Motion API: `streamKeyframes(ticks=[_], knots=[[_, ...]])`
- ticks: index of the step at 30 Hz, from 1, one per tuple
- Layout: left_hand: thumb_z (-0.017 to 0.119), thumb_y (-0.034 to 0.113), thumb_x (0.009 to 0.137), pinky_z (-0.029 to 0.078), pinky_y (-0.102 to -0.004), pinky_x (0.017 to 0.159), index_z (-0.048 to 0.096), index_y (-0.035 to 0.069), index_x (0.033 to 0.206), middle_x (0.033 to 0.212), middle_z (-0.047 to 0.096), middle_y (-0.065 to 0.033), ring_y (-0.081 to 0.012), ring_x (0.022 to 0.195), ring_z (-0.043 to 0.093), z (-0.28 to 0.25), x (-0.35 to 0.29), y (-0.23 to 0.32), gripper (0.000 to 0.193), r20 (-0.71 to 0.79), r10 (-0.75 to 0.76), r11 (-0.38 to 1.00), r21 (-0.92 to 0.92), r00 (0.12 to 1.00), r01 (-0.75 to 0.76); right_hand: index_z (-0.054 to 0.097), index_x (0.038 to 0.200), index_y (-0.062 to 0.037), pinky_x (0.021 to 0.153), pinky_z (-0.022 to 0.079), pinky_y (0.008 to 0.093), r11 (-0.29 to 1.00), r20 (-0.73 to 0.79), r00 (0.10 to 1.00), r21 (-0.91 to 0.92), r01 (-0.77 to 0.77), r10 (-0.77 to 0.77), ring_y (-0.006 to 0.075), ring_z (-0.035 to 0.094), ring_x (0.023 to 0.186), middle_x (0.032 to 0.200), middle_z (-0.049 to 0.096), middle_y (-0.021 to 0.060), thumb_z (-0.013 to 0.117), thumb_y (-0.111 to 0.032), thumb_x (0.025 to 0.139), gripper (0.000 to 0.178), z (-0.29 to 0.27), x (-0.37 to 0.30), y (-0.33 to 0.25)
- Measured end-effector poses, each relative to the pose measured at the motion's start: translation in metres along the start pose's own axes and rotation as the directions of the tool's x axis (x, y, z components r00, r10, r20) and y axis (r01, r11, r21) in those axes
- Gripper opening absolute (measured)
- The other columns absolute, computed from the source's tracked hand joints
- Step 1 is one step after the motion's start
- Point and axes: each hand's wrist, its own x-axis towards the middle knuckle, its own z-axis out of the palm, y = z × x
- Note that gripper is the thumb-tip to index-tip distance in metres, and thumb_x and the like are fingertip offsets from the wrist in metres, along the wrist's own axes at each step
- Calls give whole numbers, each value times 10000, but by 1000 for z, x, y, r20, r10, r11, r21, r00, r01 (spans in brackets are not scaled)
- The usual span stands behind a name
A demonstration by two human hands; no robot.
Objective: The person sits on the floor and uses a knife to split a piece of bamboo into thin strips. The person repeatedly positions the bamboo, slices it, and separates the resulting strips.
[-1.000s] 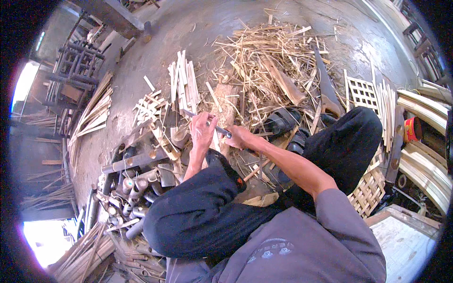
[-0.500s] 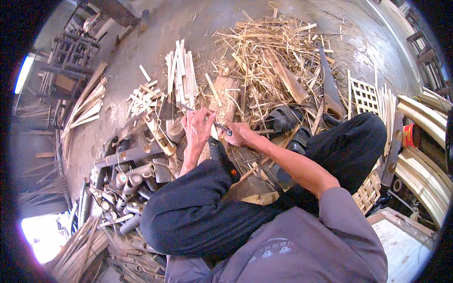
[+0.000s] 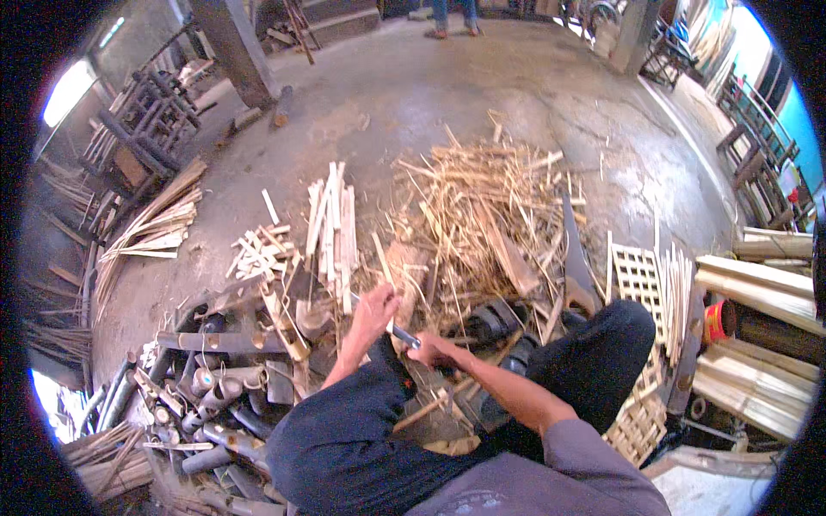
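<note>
My right hand point(image 3: 432, 351) is wrapped round the end of a narrow knife point(image 3: 404, 335), its shaft slanting up and left between my knees. My left hand point(image 3: 375, 313) is closed at the other end of the knife, fingers bent together. Whatever lies inside those left fingers is too small and covered to name. Just beyond both hands is a rough wooden block point(image 3: 406, 268). A large heap of bamboo shavings point(image 3: 482, 211) spreads past it. To the left of the block lie a bundle of pale bamboo strips point(image 3: 331, 224) and short cut pieces point(image 3: 261, 252).
A handsaw point(image 3: 575, 258) lies right of the shavings, near my right knee. Bamboo tube offcuts point(image 3: 219, 396) crowd my left side. A woven lattice panel point(image 3: 638, 279), a red can point(image 3: 719, 321) and split bamboo lengths point(image 3: 757, 378) are at right. Another person's legs point(image 3: 453, 15) stand far off.
The view has tilted upward, bringing in more floor and another person's legs. Both my hands stay together at the knife, with the left hand's fingers slightly shifted.
</note>
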Motion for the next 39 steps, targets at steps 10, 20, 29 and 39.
streamKeyframes(ticks=[10, 20, 29, 39], knots=[[634, 146, 835, 436, -417, 605, 530, -26, 815, 691, 543, -188, -360, 642, 553, -5, -5, 33, 203, -87, 112, 977, -172, 990, -126, 672, 885, -70, 532, 441, 292, 938, -280, 941, -335, 92, -192, 105, 528, 565, 647, 594, 3, 666, -192, 727, 199, -13, -8, 32], [650, 127, 834, 433, -363, 562, 553, -18, 815, 653, 518, -149, -263, 573, 499, -10, -46, 12, 175, -101, 61, 970, -230, 993, -83, 646, 946, -54, 677, 490, 418, 899, -150, 989, -433, -62, -4, 307, 637, 743, 804, 662, 170, 625, -327, 717, 356, 12, -21, 17], [695, 267, 808, 481, -353, 636, 623, 22, 968, 739, 590, -129, -168, 681, 580, -4, -49, -12, 301, -48, -52, 994, -98, 997, 47, 569, 638, -22, 490, 416, 379, 913, 18, 999, -407, -23, 34, 174, 492, 524, 564, 554, 56, 608, -298, 708, 288, 23, -10, 24], [688, 171, 830, 440, -290, 576, 639, -3, 842, 685, 613, -50, -100, 618, 501, 17, -42, 12, 181, -258, -210, 901, -425, 943, 84, 647, 805, -19, 562, 513, 387, 722, -213, 974, -686, -91, -80, 236, 624, 536, 610, 616, 154, 604, -274, 791, 258, 25, -26, -6]])
